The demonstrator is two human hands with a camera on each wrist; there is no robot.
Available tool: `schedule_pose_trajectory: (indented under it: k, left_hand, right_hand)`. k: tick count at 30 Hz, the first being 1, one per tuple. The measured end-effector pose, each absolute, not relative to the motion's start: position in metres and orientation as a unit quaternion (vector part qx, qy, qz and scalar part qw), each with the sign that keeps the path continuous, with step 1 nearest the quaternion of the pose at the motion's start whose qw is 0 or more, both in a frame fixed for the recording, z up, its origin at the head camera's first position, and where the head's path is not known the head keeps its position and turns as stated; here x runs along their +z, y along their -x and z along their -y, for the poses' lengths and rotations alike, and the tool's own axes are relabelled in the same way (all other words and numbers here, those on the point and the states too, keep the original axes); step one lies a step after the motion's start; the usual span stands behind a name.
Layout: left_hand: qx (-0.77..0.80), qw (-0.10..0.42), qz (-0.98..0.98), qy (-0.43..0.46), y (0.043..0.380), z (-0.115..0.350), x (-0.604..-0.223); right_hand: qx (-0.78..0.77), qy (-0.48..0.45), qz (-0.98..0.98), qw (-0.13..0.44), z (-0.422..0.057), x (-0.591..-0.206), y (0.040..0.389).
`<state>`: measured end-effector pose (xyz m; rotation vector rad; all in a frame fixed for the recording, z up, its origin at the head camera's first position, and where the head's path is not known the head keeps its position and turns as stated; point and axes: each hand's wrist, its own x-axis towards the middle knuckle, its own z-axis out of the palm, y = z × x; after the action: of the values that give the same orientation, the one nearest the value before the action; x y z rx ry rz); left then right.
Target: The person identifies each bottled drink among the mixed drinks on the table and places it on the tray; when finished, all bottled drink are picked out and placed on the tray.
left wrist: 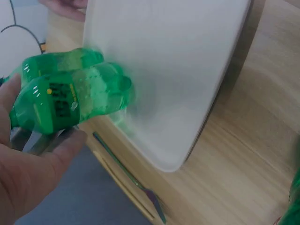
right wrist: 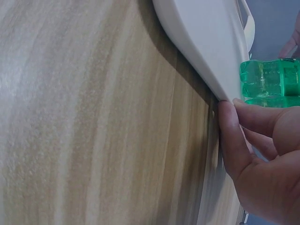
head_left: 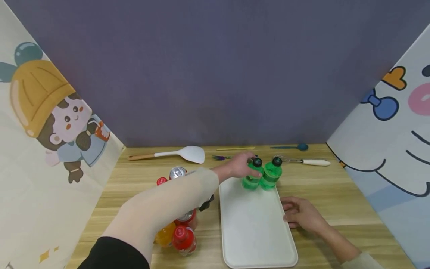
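Two green plastic bottles with dark caps stand side by side at the far end of a white tray (head_left: pixel 256 231). My left hand (head_left: pixel 242 165) reaches across and holds the left green bottle (left wrist: pixel 61 103) around its upper part, thumb and fingers on either side. The other green bottle (head_left: pixel 271 173) stands right beside it, partly hidden behind the held one in the left wrist view. At the tray's right edge, my right hand (head_left: pixel 302 215) pinches the rim between thumb and fingers, as the right wrist view shows up close.
Left of the tray, partly under my left arm, are a red-capped bottle (head_left: pixel 184 239), an orange drink bottle (head_left: pixel 165 234) and cans (head_left: pixel 177 172). Along the back lie a white spatula (head_left: pixel 193 154), a fork (head_left: pixel 221 157), a whisk (head_left: pixel 314 162) and a dark spoon (head_left: pixel 302 147).
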<state>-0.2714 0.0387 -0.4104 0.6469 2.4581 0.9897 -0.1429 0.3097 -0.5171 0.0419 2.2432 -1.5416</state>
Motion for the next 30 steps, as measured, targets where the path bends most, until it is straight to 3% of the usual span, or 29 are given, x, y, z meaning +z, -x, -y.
schedule_pose_trajectory:
  k: [10,30]
  left_hand:
    - [0.391,0.274,-0.849,-0.227,0.27,-0.013,-0.397]
    - [0.422,0.155,-0.855,-0.258,0.246,0.081,-0.331]
  right_hand:
    - [-0.553,-0.019,-0.805,0.212,-0.31,-0.521,0.141]
    - [-0.551,-0.016,-0.807,0.211,-0.31,-0.517,0.141]
